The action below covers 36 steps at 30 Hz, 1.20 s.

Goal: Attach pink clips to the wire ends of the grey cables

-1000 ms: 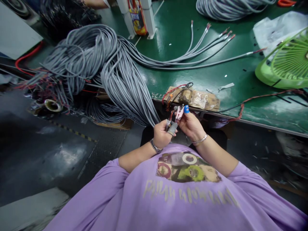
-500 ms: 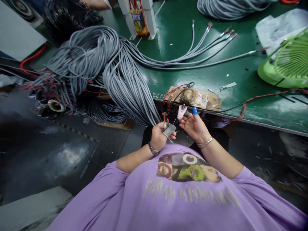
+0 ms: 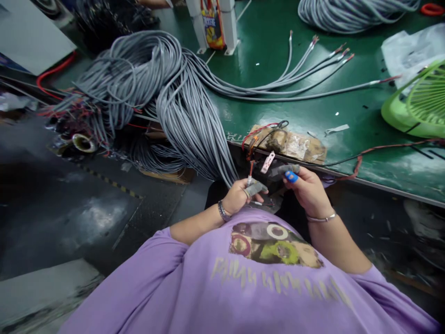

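Observation:
My left hand (image 3: pixel 238 197) is closed around the end of a grey cable (image 3: pixel 249 180), and reddish wire ends stick up from it. Grey wrapping covers one of its digits. To the right, my right hand (image 3: pixel 309 188) has thumb and forefinger pressed together, with a blue cover on the thumb and grey wrapping on the forefinger. A dark blurred shape lies at those fingertips; what it is, I cannot make out. Between the hands, at the table edge, is a small pinkish-white piece (image 3: pixel 267 162), apart from both.
A big bundle of grey cables (image 3: pixel 194 116) hangs over the edge of the green table (image 3: pixel 278 55). Worn cardboard (image 3: pixel 299 146) with wires lies at the edge. A green fan (image 3: pixel 417 99) stands right, by a plastic bag (image 3: pixel 410 51). Another person's arm (image 3: pixel 156 3) shows at the top.
My right hand has moved right, away from the pinkish-white piece, which has turned from a forked to a narrow outline. The coloured wires at my left hand now look bunched together. The view has shifted slightly.

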Motion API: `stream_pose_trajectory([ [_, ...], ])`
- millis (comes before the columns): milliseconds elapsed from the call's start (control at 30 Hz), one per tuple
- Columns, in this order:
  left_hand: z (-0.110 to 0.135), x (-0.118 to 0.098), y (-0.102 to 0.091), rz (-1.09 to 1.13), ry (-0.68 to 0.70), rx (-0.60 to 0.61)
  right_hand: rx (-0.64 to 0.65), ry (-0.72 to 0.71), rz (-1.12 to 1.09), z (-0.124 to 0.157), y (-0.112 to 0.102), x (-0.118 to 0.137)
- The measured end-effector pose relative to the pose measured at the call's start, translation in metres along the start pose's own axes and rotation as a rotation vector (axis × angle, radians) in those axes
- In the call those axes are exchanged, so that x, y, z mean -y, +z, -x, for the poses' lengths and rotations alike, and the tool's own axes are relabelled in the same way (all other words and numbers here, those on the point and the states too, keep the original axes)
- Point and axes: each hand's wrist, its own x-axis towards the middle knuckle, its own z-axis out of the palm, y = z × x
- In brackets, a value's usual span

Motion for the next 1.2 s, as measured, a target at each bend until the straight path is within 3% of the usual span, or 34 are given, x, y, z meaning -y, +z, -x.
stream_pose_trajectory([
  [133, 0.005, 0.002, 0.0, -0.277, 0.018, 0.056, 0.101, -0.038, 0.18, 0.018, 0.01, 0.014],
  [300, 0.007, 0.002, 0.001, -0.502, 0.107, 0.137, 0.089, -0.096, 0.206, 0.025, 0.031, 0.014],
  [433, 0.01, -0.003, 0.005, -0.328, 0.158, 0.083, 0.116, -0.07, 0.216, 0.021, 0.036, 0.009],
  [600, 0.014, -0.013, 0.009, -0.16, 0.019, -0.027, 0.192, 0.076, 0.105, 0.016, 0.035, 0.005],
  [767, 0.012, -0.012, 0.006, -0.198, -0.043, 0.064, 0.163, 0.24, -0.096, 0.017, 0.038, -0.004],
  [867, 0.012, -0.01, 0.006, -0.237, -0.087, 0.125, 0.134, 0.137, 0.064, 0.018, 0.041, -0.003],
  [967, 0.013, -0.012, 0.007, -0.164, -0.105, 0.082, 0.096, 0.008, 0.217, 0.017, 0.043, 0.003],
  [1200, 0.012, -0.008, 0.007, 0.041, -0.017, -0.116, 0.049, 0.077, 0.013, 0.012, 0.05, -0.002],
])
